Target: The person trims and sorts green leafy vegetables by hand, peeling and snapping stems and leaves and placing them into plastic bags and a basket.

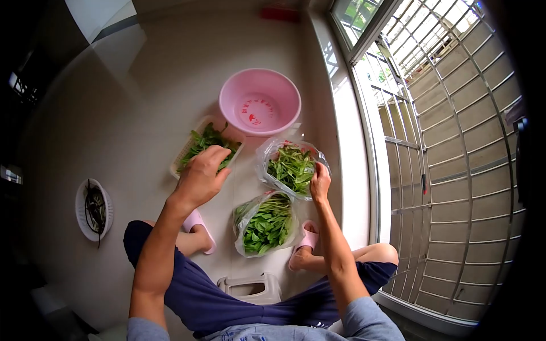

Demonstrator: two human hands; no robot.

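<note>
- Left hand (203,175): fingers bent, partly closed, right over the near side of the pale basket (182,154). Can't tell if it grips any leaves — back of the hand hides the fingertips.
- Right hand (320,183): fingers drawn together at the right rim of the far plastic bag (262,158). Contact point too small to tell whether it has plastic or a stem.
- Basket greens (208,137): loose leafy pile inside the pale basket, left of the far bag.
- Far bag greens (290,169): bag mouth open, leaves and stems heaped inside.
- Near plastic bag (241,221): just nearer than the far bag, also open, filled with leafy bunches (267,226).
- Pink basin (234,98): beyond both bags, red print on its bottom.
- White basket (109,200): well apart at left, dark strands (94,206) inside — one hangs over the near rim.
- All on the floor (142,148); grey stool (272,288) nearest, between the knees.
</note>
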